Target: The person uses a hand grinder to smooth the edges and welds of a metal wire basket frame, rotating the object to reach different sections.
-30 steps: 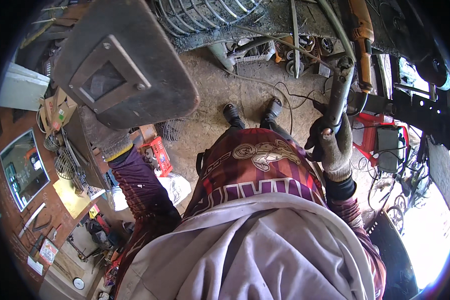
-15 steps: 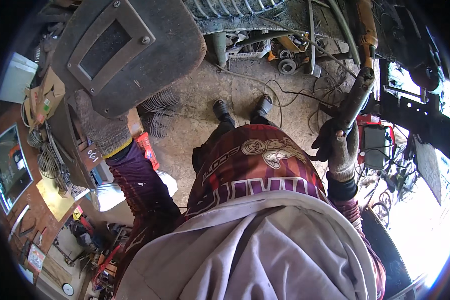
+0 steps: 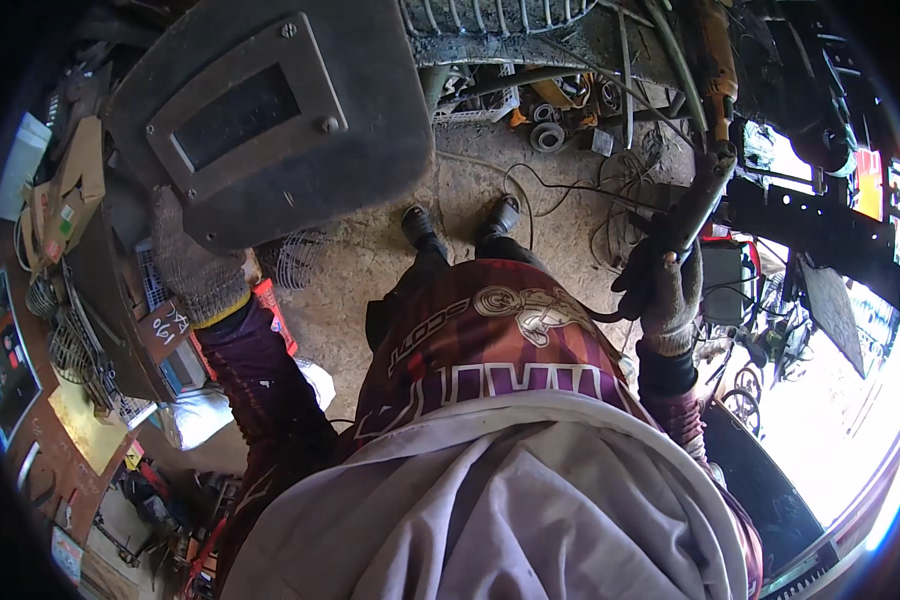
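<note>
A dark hand-held welding shield (image 3: 370,130) with a framed rectangular window fills the upper left. My left hand (image 3: 200,265), in a grey knit glove with a yellow cuff edge, holds it from behind; the shield hides the fingers. Over on the right, my right hand (image 3: 670,295) wears a similar glove with dark, worn fingers. It is closed around a worn grey tube-shaped tool, which looks like a welding electrode holder (image 3: 705,200). That tool slants up and away, its far end close to an orange-brown handle-like piece (image 3: 718,60).
A metal bench with a coiled-wire rack (image 3: 500,18) stands ahead, metal rings (image 3: 547,136) beneath it. Black cables (image 3: 570,190) loop over the concrete floor (image 3: 370,260). A brown cabinet (image 3: 120,290) stands left, a red-and-grey machine (image 3: 728,275) right.
My view has shifted, so the bench, cabinet and floor sit differently in it. The shield has moved rightward in view and covers more. Both hands keep their holds.
</note>
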`<action>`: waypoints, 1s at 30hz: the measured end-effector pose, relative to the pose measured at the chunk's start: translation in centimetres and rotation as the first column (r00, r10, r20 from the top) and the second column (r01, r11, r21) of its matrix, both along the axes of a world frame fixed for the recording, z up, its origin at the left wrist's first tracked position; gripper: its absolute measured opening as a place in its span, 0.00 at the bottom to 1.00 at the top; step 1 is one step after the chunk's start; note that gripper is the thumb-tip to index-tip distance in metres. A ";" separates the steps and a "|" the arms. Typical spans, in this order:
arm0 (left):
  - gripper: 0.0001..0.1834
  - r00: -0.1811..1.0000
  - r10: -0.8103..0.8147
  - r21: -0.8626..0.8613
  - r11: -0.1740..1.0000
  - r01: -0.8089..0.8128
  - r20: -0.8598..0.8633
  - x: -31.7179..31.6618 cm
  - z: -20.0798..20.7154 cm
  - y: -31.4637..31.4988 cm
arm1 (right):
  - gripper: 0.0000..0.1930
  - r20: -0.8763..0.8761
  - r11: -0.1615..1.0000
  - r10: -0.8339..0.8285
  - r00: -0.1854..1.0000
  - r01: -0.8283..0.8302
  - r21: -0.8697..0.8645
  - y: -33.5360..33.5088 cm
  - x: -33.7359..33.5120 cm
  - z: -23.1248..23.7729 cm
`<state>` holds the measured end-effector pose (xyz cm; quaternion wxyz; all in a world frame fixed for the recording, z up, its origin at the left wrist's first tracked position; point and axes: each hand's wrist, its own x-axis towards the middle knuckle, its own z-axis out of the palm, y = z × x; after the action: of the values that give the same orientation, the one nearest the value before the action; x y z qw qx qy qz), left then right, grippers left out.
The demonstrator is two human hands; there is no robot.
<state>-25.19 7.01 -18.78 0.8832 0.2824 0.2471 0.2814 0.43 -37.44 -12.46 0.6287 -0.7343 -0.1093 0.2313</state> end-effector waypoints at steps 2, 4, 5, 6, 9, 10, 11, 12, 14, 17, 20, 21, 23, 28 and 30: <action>0.28 0.993 0.028 0.132 0.991 -0.013 -0.111 0.3 0.4 -0.6 | 0.33 -0.001 1.000 -0.009 1.000 0.009 0.006 0.1 0.1 -0.1; 0.28 0.974 0.070 0.267 0.964 -0.010 -0.216 0.8 0.8 -1.3 | 0.34 -0.007 1.000 -0.010 1.000 0.010 0.016 -0.1 0.4 -0.4; 0.29 0.960 0.096 0.333 0.943 -0.003 -0.264 1.1 1.0 -1.6 | 0.34 -0.010 1.000 -0.016 1.000 0.016 0.020 -0.2 0.6 -0.5; 0.29 0.942 0.127 0.399 0.917 0.008 -0.310 1.3 1.2 -1.9 | 0.34 -0.009 0.999 -0.013 1.000 0.013 0.031 -0.3 0.7 -0.6; 0.31 0.874 0.236 0.593 0.802 0.072 -0.425 2.4 2.2 -2.4 | 0.35 -0.053 0.998 -0.035 0.998 0.037 0.044 -0.3 1.2 -0.8; 0.31 0.847 0.277 0.648 0.755 0.101 -0.454 2.7 2.3 -2.6 | 0.35 -0.062 0.999 -0.013 0.998 0.016 0.050 -0.5 1.4 -1.1; 0.32 0.818 0.320 0.697 0.704 0.132 -0.479 2.9 2.4 -2.8 | 0.36 -0.071 0.998 0.010 0.997 -0.006 0.056 -0.7 1.6 -1.3; 0.32 0.817 0.318 0.702 0.698 0.142 -0.482 2.4 1.9 -1.9 | 0.36 -0.073 0.998 0.041 0.996 -0.037 0.055 -0.7 2.0 -1.3; 0.31 0.920 0.063 0.549 0.817 0.176 -0.388 1.8 1.3 -0.7 | 0.36 -0.085 0.996 0.048 0.995 -0.041 0.082 -1.1 2.5 -1.9; 0.29 0.955 -0.267 0.289 0.911 0.293 -0.126 1.2 1.0 0.2 | 0.34 -0.113 0.994 0.047 0.993 -0.036 0.100 -1.4 2.9 -2.2; 0.27 0.853 -0.466 0.041 0.881 0.470 0.233 1.0 1.0 0.4 | 0.33 -0.152 0.988 0.086 0.985 -0.064 0.143 -1.6 3.6 -2.5; 0.27 0.854 -0.467 0.042 0.881 0.471 0.229 0.8 1.2 0.3 | 0.32 -0.147 0.984 0.108 0.983 -0.084 0.157 -1.5 3.8 -2.5; 0.26 0.886 -0.460 -0.119 0.878 0.464 0.058 1.2 2.0 -0.4 | 0.31 -0.142 0.979 0.131 0.981 -0.106 0.172 -1.5 4.1 -2.4; 0.24 0.994 -0.005 0.188 0.982 0.026 -0.112 7.0 4.4 -8.2 | 0.29 -0.139 0.981 0.133 0.981 -0.110 0.161 -1.4 4.5 -2.8; 0.23 0.983 0.123 0.273 0.959 -0.082 -0.134 7.6 4.9 -8.7 | 0.29 -0.142 0.982 0.132 0.981 -0.110 0.153 -1.4 4.7 -2.9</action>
<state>-17.61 -1.68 -13.89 0.8003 0.4055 0.2871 0.3356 5.09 -38.80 -15.32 0.6713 -0.6592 -0.1221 0.3161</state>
